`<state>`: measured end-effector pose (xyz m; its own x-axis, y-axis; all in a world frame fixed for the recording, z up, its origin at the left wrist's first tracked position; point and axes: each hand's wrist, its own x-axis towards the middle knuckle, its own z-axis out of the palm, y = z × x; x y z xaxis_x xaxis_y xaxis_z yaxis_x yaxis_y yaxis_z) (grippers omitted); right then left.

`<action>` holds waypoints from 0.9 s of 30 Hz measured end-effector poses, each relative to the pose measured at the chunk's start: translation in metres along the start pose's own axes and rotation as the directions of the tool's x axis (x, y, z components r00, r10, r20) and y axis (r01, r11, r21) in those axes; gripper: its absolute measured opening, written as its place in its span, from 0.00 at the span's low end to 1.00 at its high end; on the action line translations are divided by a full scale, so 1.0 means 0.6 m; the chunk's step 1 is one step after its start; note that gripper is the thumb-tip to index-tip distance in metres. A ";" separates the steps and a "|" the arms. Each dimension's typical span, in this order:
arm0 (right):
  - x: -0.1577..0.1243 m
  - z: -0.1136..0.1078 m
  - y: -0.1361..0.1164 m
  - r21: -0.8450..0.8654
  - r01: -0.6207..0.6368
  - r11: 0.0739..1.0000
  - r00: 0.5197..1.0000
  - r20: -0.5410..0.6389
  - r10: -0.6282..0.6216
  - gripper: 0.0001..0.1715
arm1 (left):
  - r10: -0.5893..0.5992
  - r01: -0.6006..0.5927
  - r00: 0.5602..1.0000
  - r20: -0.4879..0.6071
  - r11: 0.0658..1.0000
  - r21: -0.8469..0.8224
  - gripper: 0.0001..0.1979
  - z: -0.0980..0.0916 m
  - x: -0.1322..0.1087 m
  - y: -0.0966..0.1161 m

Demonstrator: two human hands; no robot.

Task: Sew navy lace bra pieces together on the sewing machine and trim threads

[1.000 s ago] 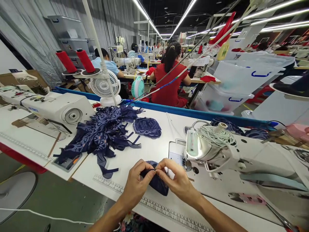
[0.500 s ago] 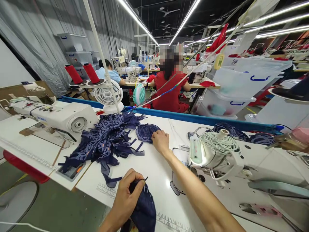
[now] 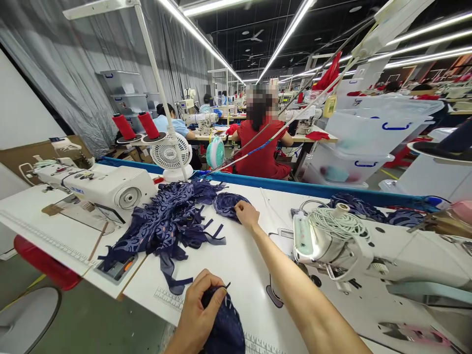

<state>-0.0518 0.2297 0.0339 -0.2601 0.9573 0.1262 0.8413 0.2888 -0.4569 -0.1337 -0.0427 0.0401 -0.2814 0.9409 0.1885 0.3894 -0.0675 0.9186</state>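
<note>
My left hand [image 3: 197, 314] is closed on a dark navy lace piece [image 3: 224, 327] at the near edge of the white table [image 3: 243, 260]. My right hand [image 3: 246, 214] reaches forward across the table, its fingers closed on a small stack of round navy lace pieces [image 3: 227, 203]. A larger heap of navy lace garments with straps [image 3: 165, 221] lies just left of that stack.
A white sewing machine [image 3: 350, 241] stands to the right, another sewing machine [image 3: 99, 184] to the left. A small white fan [image 3: 170, 156] and two red thread cones [image 3: 136, 125] stand behind the heap. A person in red sits beyond the blue table edge. Pink-handled scissors [image 3: 416, 333] lie near right.
A second ago both hands pinched the navy piece together. My right hand let go and reached out to the round stack, now gripping it; my left hand drew its piece toward the table edge.
</note>
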 end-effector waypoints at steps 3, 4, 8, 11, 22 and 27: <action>0.018 -0.032 -0.015 0.058 -0.036 0.998 0.996 -0.082 0.040 0.18 | 0.006 -0.006 0.999 -0.040 1.000 -0.004 0.12 0.001 -0.001 0.004; 0.019 -0.045 -0.023 0.074 -0.024 0.997 0.992 -0.120 0.033 0.17 | 0.015 -0.015 0.999 -0.044 1.000 0.004 0.12 0.000 0.000 0.005; -0.029 -0.094 -0.060 0.126 0.175 0.976 0.971 -0.185 -0.150 0.18 | 0.129 -0.123 0.989 -0.076 0.989 0.080 0.08 -0.006 0.009 0.015; -0.119 -0.121 -0.067 0.187 0.426 0.885 0.904 -0.068 -0.421 0.12 | 0.254 -0.228 0.958 -0.135 0.957 0.181 0.07 -0.011 0.026 0.035; -0.342 -0.179 0.133 0.725 -0.110 0.680 0.934 0.310 -0.180 0.14 | 0.129 -0.132 0.972 0.196 0.991 0.003 0.05 0.050 0.051 0.023; -0.371 -0.173 0.156 0.744 -0.129 0.656 0.955 0.271 -0.120 0.10 | 0.039 -0.074 0.960 0.277 0.990 0.118 0.05 0.080 0.048 0.051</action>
<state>0.1341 0.0453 0.0545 -0.4784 0.8759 -0.0634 0.2330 0.0570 -0.9708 -0.0876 -0.0018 0.0570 -0.0122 0.9927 0.1203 0.5101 -0.0973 0.8546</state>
